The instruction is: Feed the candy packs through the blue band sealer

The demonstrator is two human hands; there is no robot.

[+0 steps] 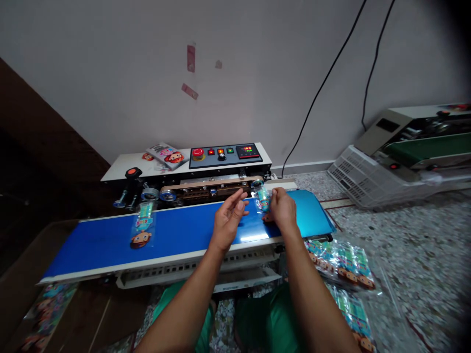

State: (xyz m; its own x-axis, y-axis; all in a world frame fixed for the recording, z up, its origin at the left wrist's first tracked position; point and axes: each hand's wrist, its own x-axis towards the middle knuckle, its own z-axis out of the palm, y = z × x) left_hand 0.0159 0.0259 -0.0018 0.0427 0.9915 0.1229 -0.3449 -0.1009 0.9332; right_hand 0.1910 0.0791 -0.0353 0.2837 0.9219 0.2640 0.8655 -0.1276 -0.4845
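Observation:
My left hand (228,221) hovers over the blue conveyor belt (191,230), its fingers apart and nothing in them. My right hand (283,210) is closed on the right edge of a clear plastic bag (262,198) with a cartoon figure inside. The bag's top lies at the right end of the sealing machine's band (206,185); the hand partly hides its lower part. Farther left on the belt, another bagged cartoon figure (143,228) lies by the left roller, head toward me.
A control panel (225,156) with lit digits and a red stop button tops the machine. A printed packet (167,154) lies on its housing. Filled bags (346,264) lie at lower right; more fill a cardboard box (91,314) at lower left. A second machine (412,137) rests on a white crate (368,181).

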